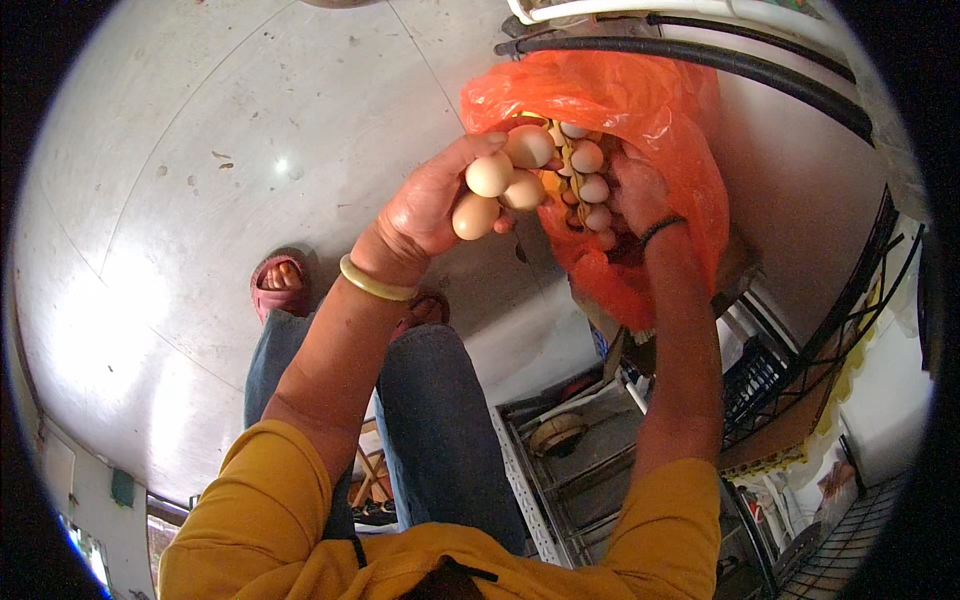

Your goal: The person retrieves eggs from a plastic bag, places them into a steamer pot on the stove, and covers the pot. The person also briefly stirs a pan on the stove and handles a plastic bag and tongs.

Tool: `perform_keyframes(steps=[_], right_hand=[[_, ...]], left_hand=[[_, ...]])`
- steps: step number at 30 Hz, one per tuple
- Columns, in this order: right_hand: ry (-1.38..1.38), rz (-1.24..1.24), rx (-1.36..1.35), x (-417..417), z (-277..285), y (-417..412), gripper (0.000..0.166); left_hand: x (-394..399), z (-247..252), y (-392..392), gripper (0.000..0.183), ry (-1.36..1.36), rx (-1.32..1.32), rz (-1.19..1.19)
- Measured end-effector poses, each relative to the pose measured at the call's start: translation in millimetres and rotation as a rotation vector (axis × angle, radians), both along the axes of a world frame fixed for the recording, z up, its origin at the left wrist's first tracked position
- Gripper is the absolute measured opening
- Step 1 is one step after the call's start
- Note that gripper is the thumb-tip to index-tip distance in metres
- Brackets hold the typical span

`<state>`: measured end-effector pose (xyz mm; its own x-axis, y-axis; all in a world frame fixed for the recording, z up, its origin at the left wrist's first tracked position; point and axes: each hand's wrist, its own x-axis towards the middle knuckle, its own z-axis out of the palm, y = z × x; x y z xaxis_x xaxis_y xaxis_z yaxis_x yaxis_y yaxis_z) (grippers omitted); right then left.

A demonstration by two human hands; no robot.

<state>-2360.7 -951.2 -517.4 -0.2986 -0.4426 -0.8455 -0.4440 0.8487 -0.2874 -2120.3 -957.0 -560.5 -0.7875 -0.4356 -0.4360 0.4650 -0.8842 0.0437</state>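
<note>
My left hand [424, 202] cups several pale brown eggs [490, 174], with the thumb over the top and fingertips showing beneath. It is at the mouth of an orange-red plastic bag [585, 86]. Inside the bag sit more eggs [588, 157] in a row, against a yellowish egg tray [561, 139] seen edge-on. My right hand [639, 191] reaches into the bag at the right of these eggs. Its fingers are in shadow and partly hidden, so whether it grips an egg or the tray does not show.
Black tubes [675, 54] and a white pipe [622, 9] run above the bag. Below it stands a metal rack [540, 480] holding a round brown object [559, 433]. A black wire shelf [817, 345] curves along the right. Pale floor [247, 97] spreads leftward, with my sandalled foot [281, 281] on it.
</note>
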Motion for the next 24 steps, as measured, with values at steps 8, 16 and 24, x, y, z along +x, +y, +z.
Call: perform_keyframes(steps=[8, 16, 24], right_hand=[[-0.148, -0.334, 0.097, -18.3, -9.4, 14.5, 0.038], [-0.139, -0.487, -0.088, -33.1, -30.1, 30.1, 0.035], [0.089, -0.095, 0.066, 14.0, 12.1, -0.3, 0.035]], left_hand=[[-3.6, -5.5, 8.6, 0.044, -0.005, 0.014, -0.036], [-4.7, -7.5, 13.1, 0.047, -0.021, 0.035, -0.023], [-6.1, -9.3, 14.5, 0.047, 0.009, 0.025, -0.020]])
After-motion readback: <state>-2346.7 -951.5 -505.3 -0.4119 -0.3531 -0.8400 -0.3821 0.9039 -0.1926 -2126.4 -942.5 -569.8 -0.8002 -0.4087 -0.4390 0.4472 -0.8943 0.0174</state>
